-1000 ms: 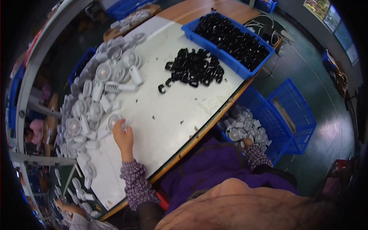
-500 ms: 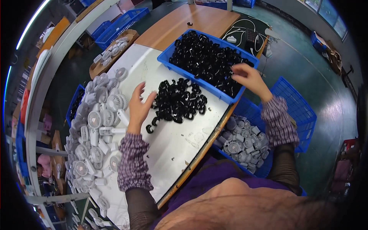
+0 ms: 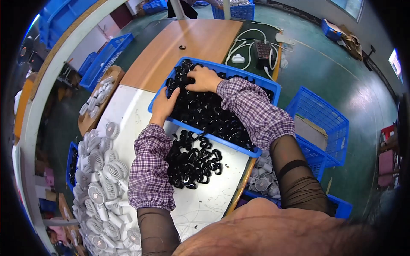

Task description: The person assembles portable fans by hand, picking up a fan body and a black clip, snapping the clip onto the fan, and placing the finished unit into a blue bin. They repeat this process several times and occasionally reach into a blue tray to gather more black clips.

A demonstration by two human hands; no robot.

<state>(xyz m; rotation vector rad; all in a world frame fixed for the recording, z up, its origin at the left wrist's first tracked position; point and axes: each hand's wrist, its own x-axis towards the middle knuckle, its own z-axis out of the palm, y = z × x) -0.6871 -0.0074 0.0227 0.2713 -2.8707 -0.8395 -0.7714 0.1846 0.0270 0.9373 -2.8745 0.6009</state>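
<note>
Fingers [image 3: 195, 74] indistinct among black pieces [image 3: 205, 114]

- Under my fingers [image 3: 197, 73] is a shallow, rectangular blue bin [image 3: 232, 71], standing level on the counter [image 3: 209, 207] and turned slantwise to me.
- It is filled nearly to the rim with small, glossy black pieces [image 3: 205, 115], curved like hooks or open loops, jumbled every way up.
- My right fingers touch the pieces at the bin's left end; my left ones reach over the rim beside them, grip unclear.
- Nearer me, just beside the bin, a loose pile [image 3: 181, 168] of the same pieces lies on the white surface.
- One stray piece [image 3: 182, 47] lies beyond the bin, on the wood.
</note>
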